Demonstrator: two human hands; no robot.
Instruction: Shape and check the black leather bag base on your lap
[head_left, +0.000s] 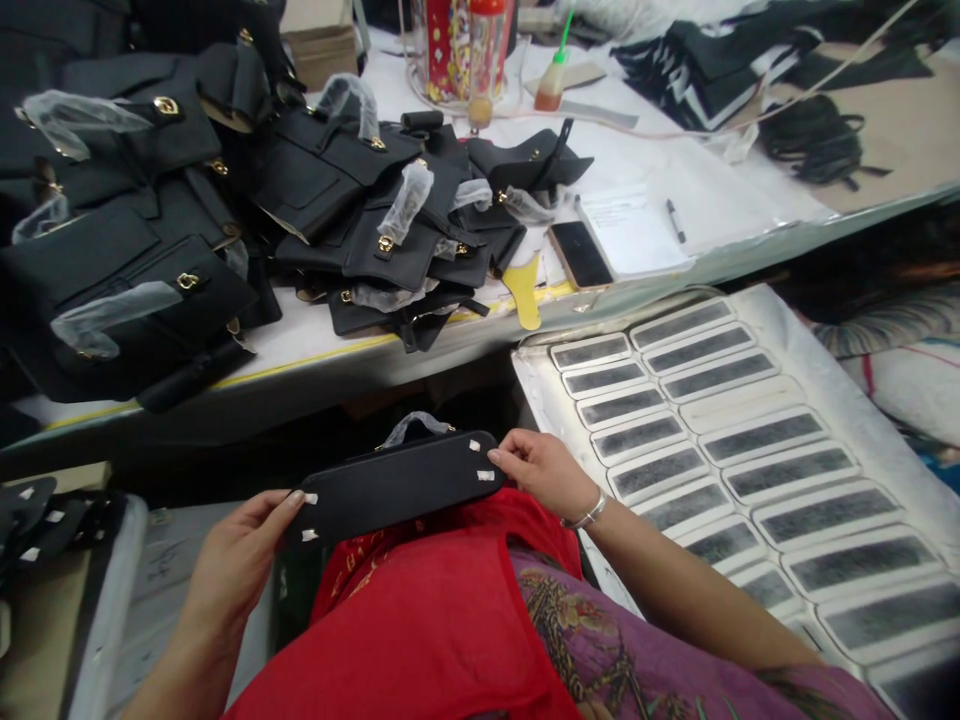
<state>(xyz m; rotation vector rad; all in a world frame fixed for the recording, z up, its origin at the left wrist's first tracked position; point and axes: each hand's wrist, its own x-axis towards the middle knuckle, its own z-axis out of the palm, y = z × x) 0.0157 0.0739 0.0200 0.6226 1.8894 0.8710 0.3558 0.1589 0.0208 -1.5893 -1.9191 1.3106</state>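
- Spanning the space between both hands, a long black panel (397, 487) with rounded ends is hanging just above the lap, its long axis running roughly from eight to two o'clock; small white tabs are marking its end areas, two at each end.
- The panel is looking light and fairly stiff, as it is spanning the hands without visibly drooping; its smooth face is probably offering little friction, and a hard pinch could be creasing or marking it. The rounded ends are giving the best hold, with fingertips clear of the tabs.
- At the panel's eight o'clock end, the left hand (238, 548) is pinching with the thumb on top, closed to the panel's thickness; the fingers beneath are mostly hiding.
- At two o'clock, the right hand (541, 472) is pinching the other end between thumb and fingers, also nearly closed.
- Just beyond the panel, towards twelve, a wrapped handle (414, 428) is arching up; whether it is joining the panel, I cannot tell.
- Towards six, a red apron (420, 620) is covering the lap.
- Around three, a pale board (814, 372) is carrying rows of dark-faced oblong pieces (765, 437).
- Near one, a yellow piece (525, 295) and a phone (581, 255) are lying on the table (724, 190).
- From ten to twelve, black bags (322, 185) are piling up; at nine, more tabbed black pieces (30, 520) are lying.
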